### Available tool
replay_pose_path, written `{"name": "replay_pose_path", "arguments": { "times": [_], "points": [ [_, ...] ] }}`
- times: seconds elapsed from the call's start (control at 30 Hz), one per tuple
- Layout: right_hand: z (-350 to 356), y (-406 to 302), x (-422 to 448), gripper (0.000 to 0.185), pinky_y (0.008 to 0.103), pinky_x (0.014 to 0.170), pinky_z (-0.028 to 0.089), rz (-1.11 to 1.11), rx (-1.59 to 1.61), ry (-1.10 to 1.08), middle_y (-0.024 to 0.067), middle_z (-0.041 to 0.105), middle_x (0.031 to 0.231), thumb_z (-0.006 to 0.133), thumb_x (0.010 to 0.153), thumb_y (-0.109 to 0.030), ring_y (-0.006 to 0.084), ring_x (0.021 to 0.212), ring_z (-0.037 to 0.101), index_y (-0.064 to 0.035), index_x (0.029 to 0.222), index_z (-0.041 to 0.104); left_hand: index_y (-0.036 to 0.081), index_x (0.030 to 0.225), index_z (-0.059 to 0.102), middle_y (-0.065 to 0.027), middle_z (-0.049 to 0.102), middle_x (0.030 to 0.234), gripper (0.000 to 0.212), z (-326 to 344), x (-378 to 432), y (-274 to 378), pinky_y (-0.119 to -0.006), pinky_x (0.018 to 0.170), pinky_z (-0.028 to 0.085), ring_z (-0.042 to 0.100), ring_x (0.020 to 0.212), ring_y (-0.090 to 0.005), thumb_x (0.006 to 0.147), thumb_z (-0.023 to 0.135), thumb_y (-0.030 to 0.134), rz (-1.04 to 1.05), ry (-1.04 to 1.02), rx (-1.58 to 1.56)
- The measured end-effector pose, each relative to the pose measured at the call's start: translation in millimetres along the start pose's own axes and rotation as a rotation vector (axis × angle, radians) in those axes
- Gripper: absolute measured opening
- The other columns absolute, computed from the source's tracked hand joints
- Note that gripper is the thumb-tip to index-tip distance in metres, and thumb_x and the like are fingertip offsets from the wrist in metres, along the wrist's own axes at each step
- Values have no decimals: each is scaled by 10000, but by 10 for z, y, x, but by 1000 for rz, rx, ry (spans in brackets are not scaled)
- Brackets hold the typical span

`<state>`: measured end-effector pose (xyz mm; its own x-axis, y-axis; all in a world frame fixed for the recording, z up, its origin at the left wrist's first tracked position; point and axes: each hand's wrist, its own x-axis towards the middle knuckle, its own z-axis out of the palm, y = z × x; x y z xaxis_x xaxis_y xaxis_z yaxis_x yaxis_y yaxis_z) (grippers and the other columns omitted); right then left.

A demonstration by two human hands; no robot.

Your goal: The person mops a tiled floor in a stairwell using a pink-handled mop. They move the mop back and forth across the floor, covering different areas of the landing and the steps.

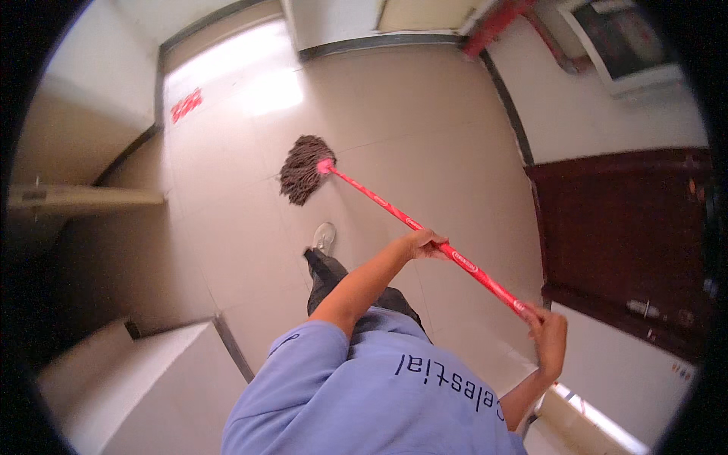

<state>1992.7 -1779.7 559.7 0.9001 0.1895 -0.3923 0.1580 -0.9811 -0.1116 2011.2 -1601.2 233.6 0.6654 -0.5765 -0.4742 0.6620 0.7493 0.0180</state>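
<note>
A string mop with a dark brown head lies on the pale tiled floor, ahead of the white shoe. Its red handle runs from a pink socket down to the right, across the front of the body. Partway along the handle, my left hand is closed around it. Near the handle's upper end, my right hand grips it too. Which arm is which is judged from the view: the arm at the picture's left reaches the middle of the handle, the other its end.
Red markings lie on the floor near a bright doorway. A dark red-brown door is at the right, with a white wall and a framed panel beyond. An open door stands left; a white wall corner juts in at lower left.
</note>
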Motion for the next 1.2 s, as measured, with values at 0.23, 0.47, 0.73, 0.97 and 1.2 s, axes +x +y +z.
{"name": "replay_pose_path", "arguments": {
  "times": [0.23, 0.47, 0.73, 0.97, 1.2],
  "points": [
    [371, -835, -181, 305, 258, 414, 392, 485, 460, -7, 119, 518, 522, 563, 749, -241, 140, 363, 448, -41, 979, 569, -16, 707, 502, -143, 555, 694, 137, 42, 406, 501, -426, 604, 512, 576, 598, -263, 724, 551, 111, -409, 142, 376],
    [-639, -1951, -172, 306, 219, 383, 372, 900, 669, -197, 43, 513, 536, 558, 745, -157, 80, 410, 446, -56, 1033, 543, -14, 814, 420, -145, 537, 705, 226, 738, -195, 478, -469, 562, 492, 566, 604, -283, 776, 478, 201, -612, 105, 346],
    [1075, -619, -924, 408, 312, 555, 451, 813, 894, -95, 141, 582, 679, 616, 657, -113, 185, 640, 580, -12, 1037, 506, -46, 880, 425, -159, 549, 715, 331, 152, 274, -643, -460, 620, 494, 584, 663, -305, 836, 381, 280, -722, 282, 577],
    [1335, 444, -818, 315, 303, 472, 436, 571, 899, 0, 126, 536, 560, 549, 720, -157, 184, 457, 521, -45, 1014, 527, -9, 841, 481, -131, 565, 717, 380, -23, 1106, -1004, -464, 592, 492, 587, 647, -290, 815, 413, 364, -513, 222, 576],
    [1524, 1070, 640, 358, 423, 614, 434, 226, 670, 112, 213, 547, 725, 525, 706, -184, 362, 686, 539, -58, 1038, 478, 38, 824, 512, -49, 543, 778, 125, 405, 1775, -312, -290, 619, 467, 544, 749, -160, 774, 512, 153, 33, 95, 936]
  ]
}}
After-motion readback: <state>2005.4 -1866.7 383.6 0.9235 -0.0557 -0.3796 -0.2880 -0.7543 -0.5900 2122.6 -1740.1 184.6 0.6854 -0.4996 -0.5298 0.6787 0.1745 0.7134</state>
